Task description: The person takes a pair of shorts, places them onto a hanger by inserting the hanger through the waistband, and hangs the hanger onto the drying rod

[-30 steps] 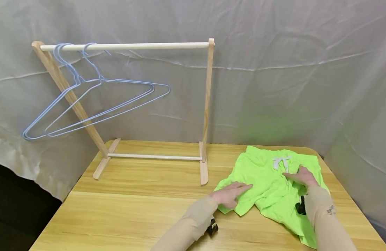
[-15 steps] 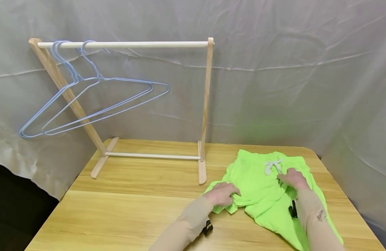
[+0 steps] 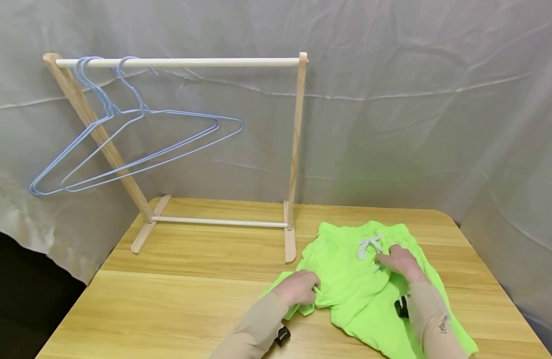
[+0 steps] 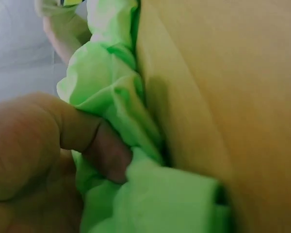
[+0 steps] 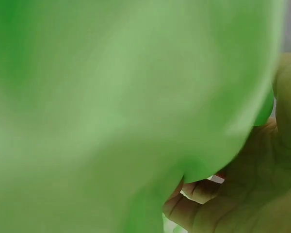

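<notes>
Neon green shorts (image 3: 347,262) lie rumpled on the wooden table, waistband toward the back, a white drawstring (image 3: 369,245) tied at its middle. My left hand (image 3: 297,287) grips the left leg near its hem; in the left wrist view the thumb (image 4: 109,153) is bent against bunched green cloth (image 4: 160,199). Just below and right of the drawstring, my right hand (image 3: 400,262) pinches the front of the shorts. Blurred cloth (image 5: 111,111) fills most of the right wrist view, hiding part of that hand's curled fingers (image 5: 184,208).
A wooden rack (image 3: 297,149) stands at the table's back left. Several light blue wire hangers (image 3: 136,167) hang from the left part of its rail (image 3: 222,62). Grey cloth (image 3: 392,99) drapes behind the table (image 3: 181,299), whose far edge runs behind the rack.
Both hands have moved left and the shorts have slid left with them. The left hand's fingers, straight on the cloth earlier, have curled around the leg. The rack and hangers stay put.
</notes>
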### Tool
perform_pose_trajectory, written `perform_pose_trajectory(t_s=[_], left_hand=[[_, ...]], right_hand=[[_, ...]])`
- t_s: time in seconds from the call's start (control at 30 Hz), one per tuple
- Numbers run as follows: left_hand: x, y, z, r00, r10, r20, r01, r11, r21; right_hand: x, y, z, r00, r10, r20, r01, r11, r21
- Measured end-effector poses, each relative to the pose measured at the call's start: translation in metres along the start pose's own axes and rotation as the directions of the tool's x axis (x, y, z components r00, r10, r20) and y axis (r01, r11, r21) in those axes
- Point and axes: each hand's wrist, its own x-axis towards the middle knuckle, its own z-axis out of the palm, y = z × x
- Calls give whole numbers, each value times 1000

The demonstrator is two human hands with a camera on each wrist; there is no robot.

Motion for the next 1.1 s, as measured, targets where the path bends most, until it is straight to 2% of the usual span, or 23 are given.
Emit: perform_pose_trajectory(t_s=[0.17, 0.4, 0.57, 0.7, 0.83, 0.93, 1.0, 1.1], left_hand=[[-15, -7, -5, 996, -86, 0, 86, 995, -49], [-30, -13, -14, 984, -124, 131, 133, 989, -62], [-39, -16, -22, 976, -128, 178, 143, 987, -72], [-44, -19, -25, 977, -125, 171, 148, 981, -128], [-49, -21, -26, 977, -137, 161, 172, 959, -224], [-51, -19, -26, 980, -127, 154, 162, 956, -245], [-51, -16, -26, 986, -111, 124, 138, 962, -235], [-50, -11, -25, 996, -91, 3, 90, 982, -167]], right_hand=[[-5, -14, 9, 1000, -23, -2, 23, 999, 39], [-12, -29, 23, 997, -70, -22, 73, 988, 134], [-16, -40, 33, 997, -68, -37, 74, 979, 189], [-18, -49, 42, 996, -82, -40, 88, 977, 192], [-20, -57, 50, 994, -97, -40, 104, 973, 204], [-21, -60, 54, 993, -104, -47, 111, 971, 213], [-22, -61, 56, 993, -106, -55, 115, 971, 210], [-23, -63, 58, 993, -106, -52, 115, 969, 220]])
